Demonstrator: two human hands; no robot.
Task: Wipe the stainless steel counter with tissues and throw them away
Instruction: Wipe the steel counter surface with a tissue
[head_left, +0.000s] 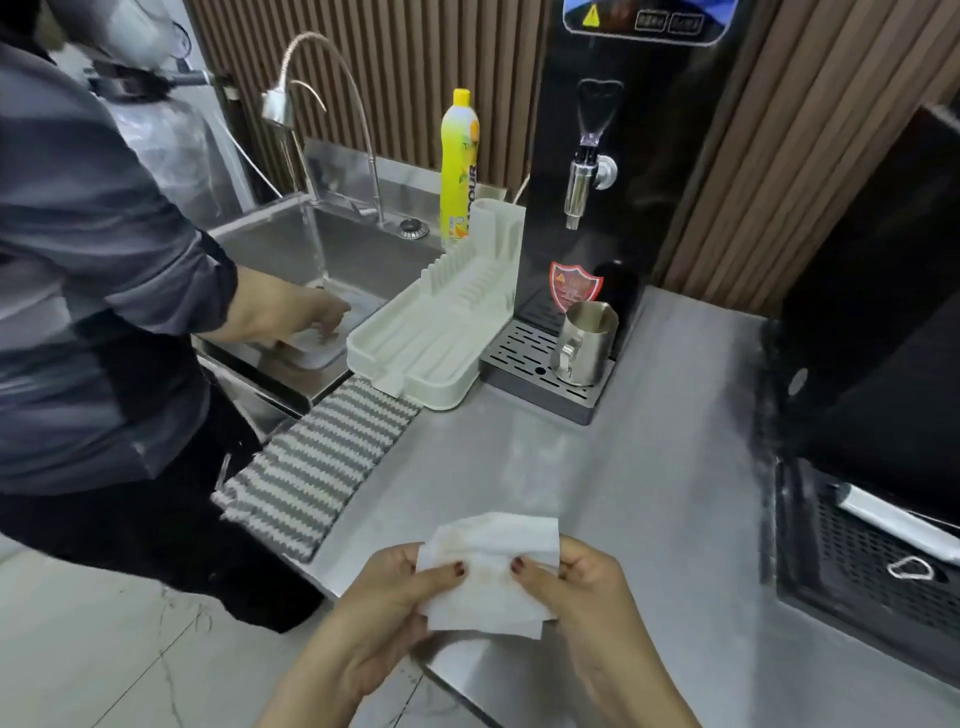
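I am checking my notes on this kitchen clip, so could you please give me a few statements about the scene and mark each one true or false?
1. Both the left hand and the right hand hold the tissue. True.
2. The tissue is spotless. False: it shows faint brownish stains.
3. The metal jug stands on the drip tray of the black water dispenser. True.
4. The white dish rack is full of plates. False: it is empty.
5. Water runs from the tap into the sink, where another person is washing something. True.
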